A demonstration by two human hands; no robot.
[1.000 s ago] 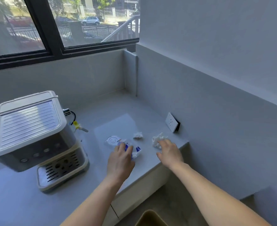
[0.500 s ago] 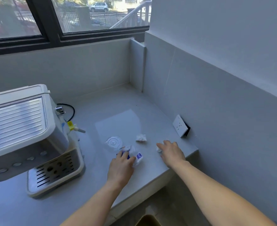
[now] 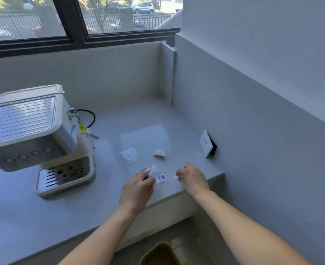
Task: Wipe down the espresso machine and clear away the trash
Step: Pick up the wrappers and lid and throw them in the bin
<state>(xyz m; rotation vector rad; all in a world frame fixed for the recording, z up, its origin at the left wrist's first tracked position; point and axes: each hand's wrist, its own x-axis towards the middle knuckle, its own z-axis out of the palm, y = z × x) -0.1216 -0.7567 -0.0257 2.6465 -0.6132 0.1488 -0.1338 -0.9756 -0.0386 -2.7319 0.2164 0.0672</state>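
Grey bench (image 3: 43, 217) under a street-facing window: near its front edge a person's left hand (image 3: 138, 185) curls its fingers round a crinkled clear wrapper (image 3: 156, 174) with blue print, while the right hand (image 3: 193, 178), just beside it, pinches a small tissue scrap (image 3: 175, 177). Both pieces look feather-light, soft and crushable, best bunched whole in the fist. A second tissue wad (image 3: 159, 152) and a flat clear lid (image 3: 129, 154), likely slick and easiest lifted by its rim, lie untouched farther back. A cream espresso machine (image 3: 33, 131) stands well to the left, a wall socket (image 3: 205, 143) to the right, and a brown bin (image 3: 159, 254) on the floor below.
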